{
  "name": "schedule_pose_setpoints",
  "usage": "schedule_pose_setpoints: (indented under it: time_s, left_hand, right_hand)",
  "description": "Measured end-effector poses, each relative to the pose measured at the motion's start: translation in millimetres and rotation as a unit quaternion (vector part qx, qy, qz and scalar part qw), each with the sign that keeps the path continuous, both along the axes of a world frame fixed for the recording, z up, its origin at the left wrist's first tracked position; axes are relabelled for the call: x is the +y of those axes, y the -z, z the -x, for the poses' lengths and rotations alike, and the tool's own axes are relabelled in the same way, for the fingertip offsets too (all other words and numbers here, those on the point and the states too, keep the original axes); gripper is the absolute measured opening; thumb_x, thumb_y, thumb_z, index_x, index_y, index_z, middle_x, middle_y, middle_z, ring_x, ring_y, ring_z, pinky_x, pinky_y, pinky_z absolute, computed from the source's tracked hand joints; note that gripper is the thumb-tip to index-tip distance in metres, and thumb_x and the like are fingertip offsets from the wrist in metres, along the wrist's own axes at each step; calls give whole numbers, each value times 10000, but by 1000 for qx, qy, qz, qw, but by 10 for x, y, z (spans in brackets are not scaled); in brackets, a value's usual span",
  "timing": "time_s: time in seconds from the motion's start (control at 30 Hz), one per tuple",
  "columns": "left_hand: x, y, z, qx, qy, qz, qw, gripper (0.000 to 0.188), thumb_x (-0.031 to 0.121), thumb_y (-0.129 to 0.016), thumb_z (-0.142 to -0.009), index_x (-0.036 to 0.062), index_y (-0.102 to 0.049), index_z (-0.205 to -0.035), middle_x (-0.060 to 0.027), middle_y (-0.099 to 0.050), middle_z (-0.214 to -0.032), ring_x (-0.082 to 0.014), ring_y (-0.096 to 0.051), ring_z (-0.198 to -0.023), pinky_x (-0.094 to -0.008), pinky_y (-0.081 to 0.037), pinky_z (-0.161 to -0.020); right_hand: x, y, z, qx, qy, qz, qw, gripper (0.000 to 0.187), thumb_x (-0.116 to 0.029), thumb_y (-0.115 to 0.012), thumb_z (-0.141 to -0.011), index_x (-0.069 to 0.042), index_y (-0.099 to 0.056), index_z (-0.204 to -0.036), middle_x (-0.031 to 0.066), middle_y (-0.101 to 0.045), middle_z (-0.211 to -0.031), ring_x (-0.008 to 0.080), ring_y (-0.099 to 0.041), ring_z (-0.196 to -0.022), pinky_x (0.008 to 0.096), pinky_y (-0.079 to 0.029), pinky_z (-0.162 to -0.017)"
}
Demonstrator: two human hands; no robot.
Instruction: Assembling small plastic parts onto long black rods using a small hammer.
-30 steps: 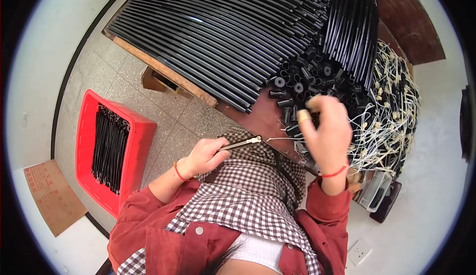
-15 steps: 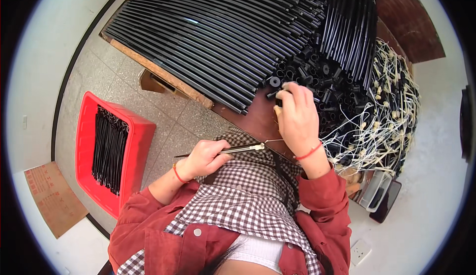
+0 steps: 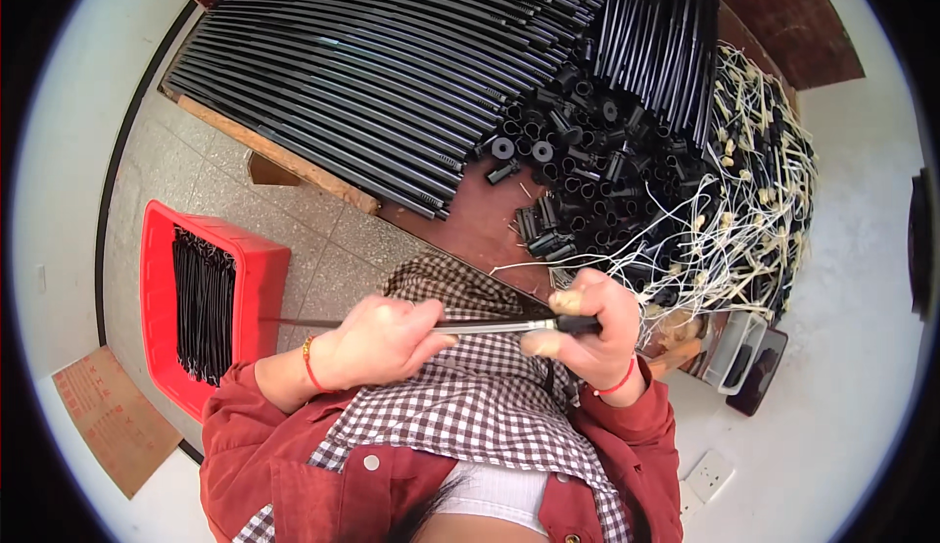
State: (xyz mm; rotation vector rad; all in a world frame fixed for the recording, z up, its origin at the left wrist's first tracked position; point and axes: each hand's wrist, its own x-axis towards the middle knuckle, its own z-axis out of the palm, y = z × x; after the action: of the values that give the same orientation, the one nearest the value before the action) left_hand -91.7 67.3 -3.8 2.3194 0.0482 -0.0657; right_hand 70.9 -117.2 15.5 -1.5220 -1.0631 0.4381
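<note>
My left hand [image 3: 377, 342] is closed around a thin rod [image 3: 490, 327], dark at its left end and silvery toward the right. The rod lies almost level across my checked apron. At its right end my right hand [image 3: 607, 323] pinches a short black cylindrical plastic piece [image 3: 578, 325] between thumb and finger. This piece meets the rod's pale tip; whether it sits over the tip is hard to tell. Yellowish coverings wrap the right thumb and fingertip. Beyond my hands spreads a heap of short black plastic tubes and caps [image 3: 597, 166].
Long black rods [image 3: 343, 73] lie in rows on the wooden-edged table [image 3: 284, 156], with another bundle [image 3: 656, 44] behind the heap. White cords [image 3: 754, 190] pile up at the right. A red bin [image 3: 259, 288] of black rods stands at left. A clear tray [image 3: 734, 352] and a phone [image 3: 757, 372] lie at right.
My right hand has come down from the heap to the rod's end, bringing the black plastic piece. The rod is now nearer level, with my left hand still gripping it.
</note>
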Motion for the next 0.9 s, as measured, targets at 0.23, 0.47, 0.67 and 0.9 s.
schedule_pose_setpoints:
  time_s: [0.23,0.47,0.67,0.9]
  left_hand:
    - [168,325,112,125,69,106,984,221,231,-553,-892,32,-549,-797,-144,-591,-647,-351,-543,-546,-377,-449,-536]
    - [165,561,328,155,44,96,982,273,267,-527,-912,31,-547,-777,-139,-600,-671,-357,-562,-584,-397,-451,-558]
    - [67,415,113,100,51,7,994,219,260,-548,-890,56,-539,-811,-147,-584,-658,-347,-556,-566,-394,-447,-540]
    - [-314,-120,-580,-39,67,-133,988,164,244,-594,-849,97,-521,-847,-101,-553,-613,-285,-546,-511,-365,-429,-464]
  right_hand:
    - [183,69,60,-260,25,205,943,137,-160,-657,-776,-65,-594,-852,61,-548,-805,195,-505,-670,264,-417,-563]
    - [585,461,-122,-572,155,301,747,112,-158,-621,-743,-81,-579,-811,44,-509,-738,220,-494,-622,292,-424,-543]
    - [415,290,-273,-399,121,198,887,129,-80,-600,-675,-84,-559,-798,60,-532,-713,209,-505,-588,286,-426,-534]
    - [-968,-131,-181,302,303,13,904,88,-21,-482,-842,-65,-480,-918,87,-589,-816,129,-541,-568,200,-442,-497]
